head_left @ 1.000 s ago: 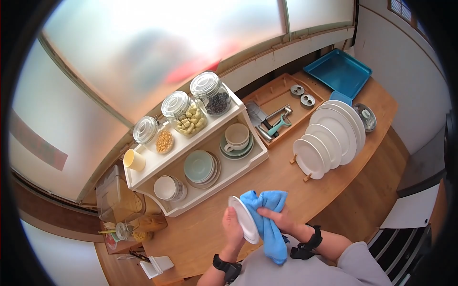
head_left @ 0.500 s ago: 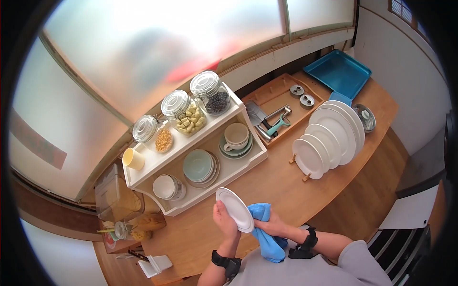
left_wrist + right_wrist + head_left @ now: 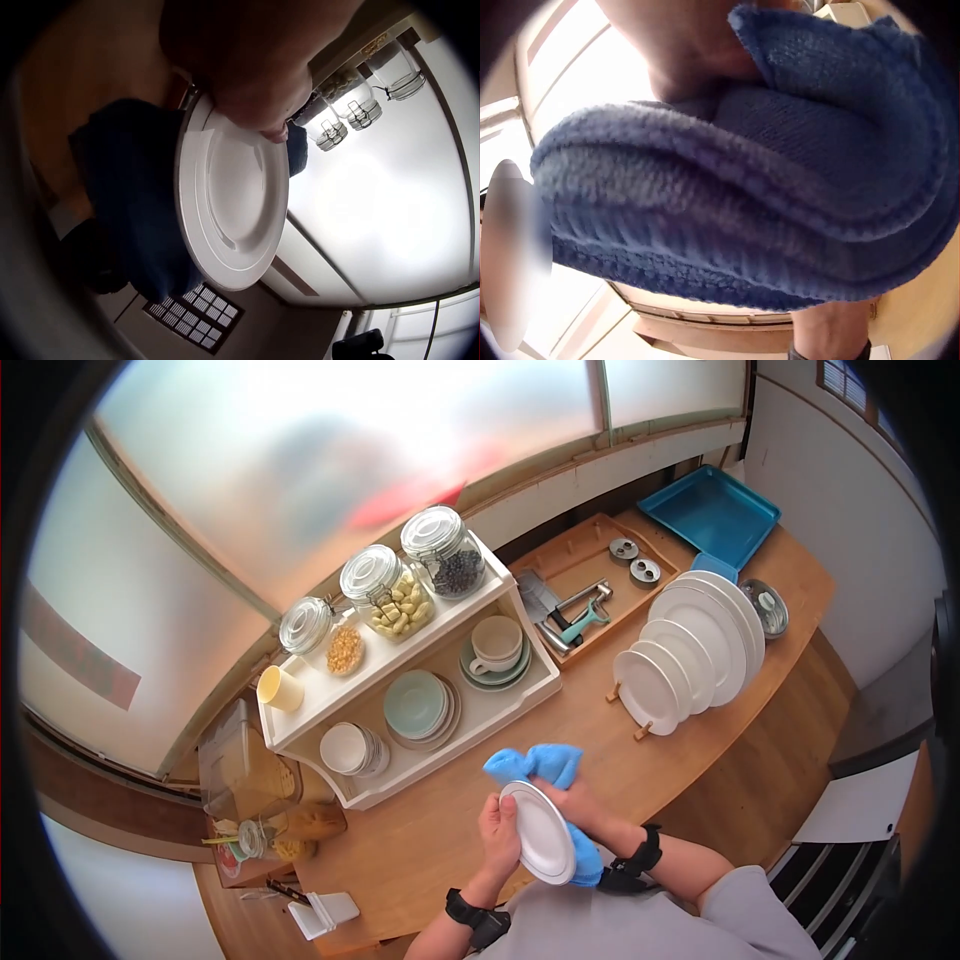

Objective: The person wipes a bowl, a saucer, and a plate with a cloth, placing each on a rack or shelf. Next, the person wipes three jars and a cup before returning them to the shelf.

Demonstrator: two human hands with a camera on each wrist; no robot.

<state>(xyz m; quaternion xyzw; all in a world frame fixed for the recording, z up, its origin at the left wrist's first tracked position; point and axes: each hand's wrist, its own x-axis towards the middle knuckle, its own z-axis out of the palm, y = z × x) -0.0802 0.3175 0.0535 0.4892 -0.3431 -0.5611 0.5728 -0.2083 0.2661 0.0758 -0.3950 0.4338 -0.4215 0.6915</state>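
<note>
A small white plate (image 3: 545,838) with a thin line round its rim is tilted up in front of the person's body, above the table's front edge. My left hand (image 3: 498,834) grips it by the left rim, thumb over the front face, as the left wrist view of the plate (image 3: 238,187) also shows. Behind the plate, my right hand (image 3: 583,809) holds a blue cloth (image 3: 550,763) that bunches above the rim and hangs below it. Thick folds of the cloth (image 3: 742,195) fill the right wrist view and hide most of the right fingers.
To the right, several white plates (image 3: 698,645) stand in a wooden rack. A white shelf (image 3: 440,765) at the back holds bowls, cups and glass jars (image 3: 388,592). Beyond are a wooden utensil tray (image 3: 575,545) and a blue tray (image 3: 710,510).
The plate first swung up and left, then came back right and lower, its face now turned more toward the head camera. The cloth has shifted behind it, bunching above the rim.
</note>
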